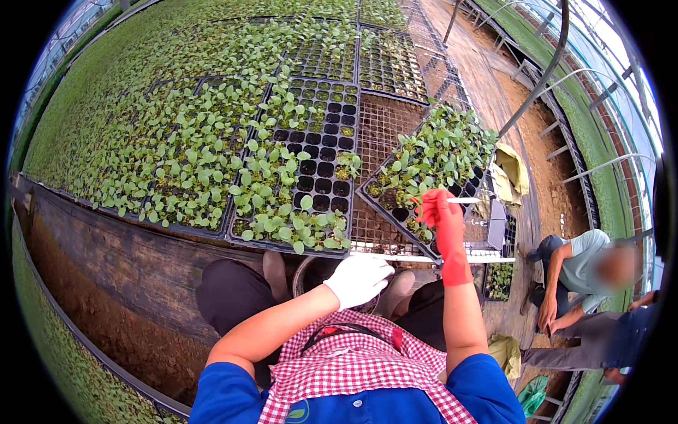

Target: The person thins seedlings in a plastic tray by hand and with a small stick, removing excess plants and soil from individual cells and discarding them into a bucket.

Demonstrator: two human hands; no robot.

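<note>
My right hand [443,220], in a red rubber glove, is closed around a slim white stick-like tool [463,201]. It is over the near edge of a tilted black seedling tray [413,232], where leafy green seedlings [441,145] stand and some cells are bare. My left hand [359,281], in a white glove, is above a dark round bucket [305,277] between my knees. Its fingers are bent together, and what they hold, if anything, is hidden. Just beyond it lies another seedling tray [323,185], with seedlings in some cells and several dark empty ones.
Dense seedling trays [176,148] cover the bench to the left and beyond. Wire mesh [381,127] shows between the two nearer trays. A grey box [497,225] and yellow cloth [510,173] are at the right. Two people crouch lower right, one in a grey-green shirt [592,261]. A metal pole [540,88] rises at the right.
</note>
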